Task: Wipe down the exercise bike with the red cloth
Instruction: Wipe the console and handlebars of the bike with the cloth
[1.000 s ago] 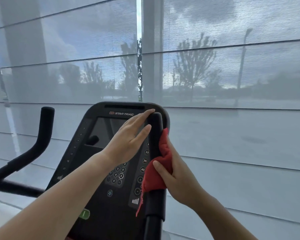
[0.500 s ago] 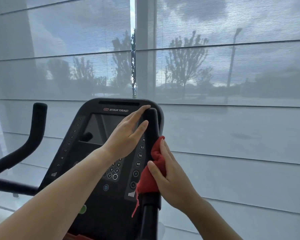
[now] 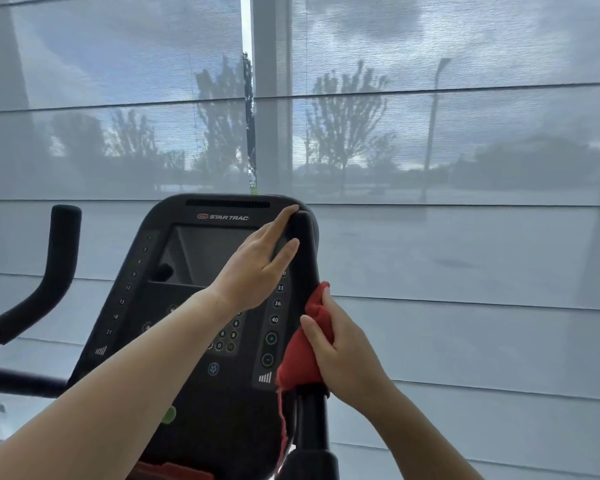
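Observation:
The exercise bike's black console (image 3: 194, 258) fills the lower middle, with a screen and number keys. Its right upright handlebar (image 3: 305, 244) rises in front of the console's right edge. My right hand (image 3: 340, 355) wraps the red cloth (image 3: 300, 362) around this bar, low on its black grip, and a frayed corner of the cloth hangs down. My left hand (image 3: 257, 268) lies flat with fingers straight against the bar's upper left side, fingertips near its top. It holds nothing.
The left handlebar (image 3: 54, 271) curves up at the left edge, joined to a horizontal bar (image 3: 18, 381). A window wall with grey mesh blinds (image 3: 430, 150) stands close behind the bike. Something red (image 3: 174, 471) shows below the console.
My right hand has slid the red cloth down the right handlebar, from the upper grip towards its lower end. My left hand has stayed against the top of the bar.

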A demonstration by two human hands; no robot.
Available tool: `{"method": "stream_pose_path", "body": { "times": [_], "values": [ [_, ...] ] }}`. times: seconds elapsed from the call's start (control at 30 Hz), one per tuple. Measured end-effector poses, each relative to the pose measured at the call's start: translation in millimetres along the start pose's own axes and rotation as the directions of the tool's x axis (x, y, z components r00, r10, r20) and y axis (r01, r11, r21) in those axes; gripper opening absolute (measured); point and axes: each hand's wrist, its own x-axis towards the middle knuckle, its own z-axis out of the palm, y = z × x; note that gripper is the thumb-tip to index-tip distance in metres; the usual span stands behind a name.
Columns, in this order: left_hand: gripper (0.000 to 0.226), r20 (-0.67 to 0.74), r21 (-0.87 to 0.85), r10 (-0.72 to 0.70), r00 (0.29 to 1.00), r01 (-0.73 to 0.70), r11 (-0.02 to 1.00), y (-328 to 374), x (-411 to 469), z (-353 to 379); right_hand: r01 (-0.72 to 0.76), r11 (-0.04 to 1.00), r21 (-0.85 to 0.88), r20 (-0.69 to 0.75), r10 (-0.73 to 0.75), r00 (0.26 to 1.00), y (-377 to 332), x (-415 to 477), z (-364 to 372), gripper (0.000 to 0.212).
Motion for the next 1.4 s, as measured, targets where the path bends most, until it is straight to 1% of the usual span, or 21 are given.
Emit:
{"method": "stream_pose_path", "body": {
  "times": [0.17, 0.23, 0.3, 0.33, 0.37, 0.4, 0.47, 0.53, 0.6, 0.67, 0.7, 0.77, 0.8, 0.9, 0.93, 1.1, 1.2, 1.27, 1.3, 1.37, 1.4],
  "values": [
    [0.056, 0.061, 0.069, 0.04, 0.997, -0.045, 0.997, -15, -17, -9, -0.032, 0.997, -0.069, 0.016, 0.033, 0.999, 6, -29, 2, 0.057],
    [0.052, 0.116, 0.124, 0.036, 0.993, -0.051, 0.991, -30, -33, -10, -0.089, 0.994, -0.057, -0.002, 0.089, 0.996, 3, -23, 0, 0.054],
    [0.052, 0.207, 0.192, -0.001, 0.978, -0.039, 0.981, -48, -52, -10, -0.14, 0.989, -0.037, -0.045, 0.139, 0.989, -4, -17, 1, 0.044],
    [0.054, 0.247, 0.225, -0.028, 0.969, -0.03, 0.974, -58, -60, -10, -0.148, 0.988, -0.05, -0.072, 0.144, 0.987, -6, -16, 2, 0.034],
    [0.054, 0.272, 0.256, -0.054, 0.961, -0.019, 0.966, -68, -69, -11, -0.16, 0.985, -0.069, -0.097, 0.154, 0.983, -7, -19, 4, 0.025],
    [0.054, 0.283, 0.285, -0.075, 0.956, -0.009, 0.959, -77, -77, -10, -0.184, 0.979, -0.082, -0.114, 0.175, 0.978, -7, -24, 5, 0.02],
    [0.054, 0.269, 0.312, -0.095, 0.958, 0.007, 0.95, -93, -94, -5, -0.246, 0.965, -0.086, -0.126, 0.234, 0.964, -7, -40, 5, 0.023],
    [0.055, 0.235, 0.32, -0.096, 0.967, 0.017, 0.947, -107, -110, 5, -0.262, 0.96, -0.104, -0.114, 0.25, 0.961, -9, -53, 4, 0.024],
    [0.057, 0.268, 0.409, -0.078, 0.96, -0.039, 0.912, -119, -123, 15, -0.245, 0.958, -0.147, -0.121, 0.228, 0.966, -13, -56, 6, 0.02],
    [0.058, 0.313, 0.482, -0.066, 0.948, -0.099, 0.871, -126, -130, 22, -0.235, 0.954, -0.187, -0.171, 0.204, 0.964, -19, -54, 12, 0.017],
    [0.058, 0.31, 0.495, -0.065, 0.948, -0.103, 0.863, -126, -130, 24, -0.236, 0.951, -0.201, -0.193, 0.198, 0.961, -22, -52, 14, 0.021],
    [0.058, 0.305, 0.492, -0.073, 0.949, -0.092, 0.866, -126, -130, 25, -0.25, 0.933, -0.259, -0.198, 0.202, 0.959, -27, -56, 21, 0.032],
    [0.058, 0.312, 0.492, -0.082, 0.946, -0.087, 0.866, -125, -131, 26, -0.248, 0.923, -0.294, -0.184, 0.201, 0.962, -28, -61, 22, 0.032],
    [0.058, 0.342, 0.529, -0.102, 0.934, -0.102, 0.842, -124, -134, 31, -0.227, 0.895, -0.383, -0.143, 0.186, 0.972, -30, -77, 16, 0.014],
    [0.059, 0.348, 0.542, -0.106, 0.932, -0.108, 0.834, -124, -134, 32, -0.222, 0.889, -0.402, -0.136, 0.181, 0.974, -32, -79, 13, 0.012],
    [0.061, 0.364, 0.543, -0.114, 0.924, -0.111, 0.833, -123, -134, 32, -0.228, 0.885, -0.407, -0.176, 0.169, 0.97, -37, -74, 20, 0.014],
    [0.061, 0.372, 0.526, -0.125, 0.92, -0.097, 0.845, -122, -134, 32, -0.257, 0.843, -0.472, -0.155, 0.208, 0.966, -43, -75, 15, 0.017],
    [0.061, 0.376, 0.519, -0.127, 0.918, -0.095, 0.85, -121, -133, 32, -0.272, 0.862, -0.428, -0.163, 0.222, 0.961, -56, -78, 5, 0.015],
    [0.061, 0.376, 0.518, -0.126, 0.918, -0.096, 0.85, -122, -132, 32, -0.264, 0.895, -0.359, -0.17, 0.215, 0.962, -64, -79, 1, 0.015],
    [0.062, 0.374, 0.519, -0.126, 0.919, -0.094, 0.85, -122, -133, 33, -0.198, 0.959, -0.201, -0.186, 0.161, 0.969, -82, -80, -6, 0.028],
    [0.062, 0.374, 0.52, -0.128, 0.919, -0.093, 0.849, -122, -133, 34, -0.164, 0.968, -0.19, -0.199, 0.125, 0.972, -89, -80, -10, 0.038]
  ]
}}
